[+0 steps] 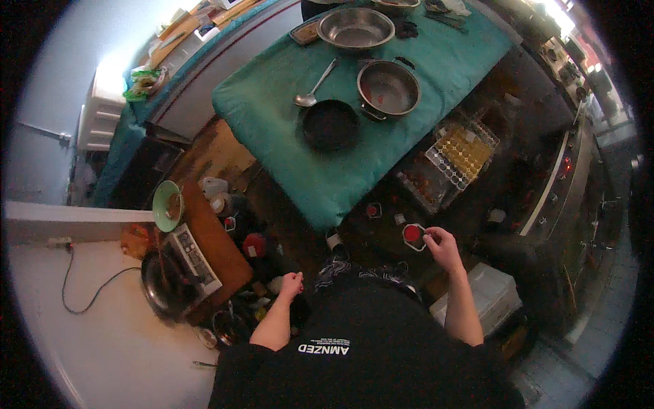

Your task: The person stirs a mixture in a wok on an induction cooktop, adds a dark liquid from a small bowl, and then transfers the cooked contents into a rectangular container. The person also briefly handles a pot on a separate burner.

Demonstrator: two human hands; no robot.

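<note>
My left hand hangs at my left side, its fingers curled in, with nothing visible in it. My right hand is at the lower right, thumb and fingers close together. Its fingertips overlap the edge of a clear container with a red top; whether they grip it or are only above it cannot be told. Ahead, a green cloth-covered table holds a dark round pan, a metal ladle, a two-handled steel pot and a wide steel basin.
Trays of eggs are low to the table's right. A white box lies behind my right forearm. At left, a brown stand bears a green bowl and a cooker, with a wok beside it. Metal stove-like equipment lines the right.
</note>
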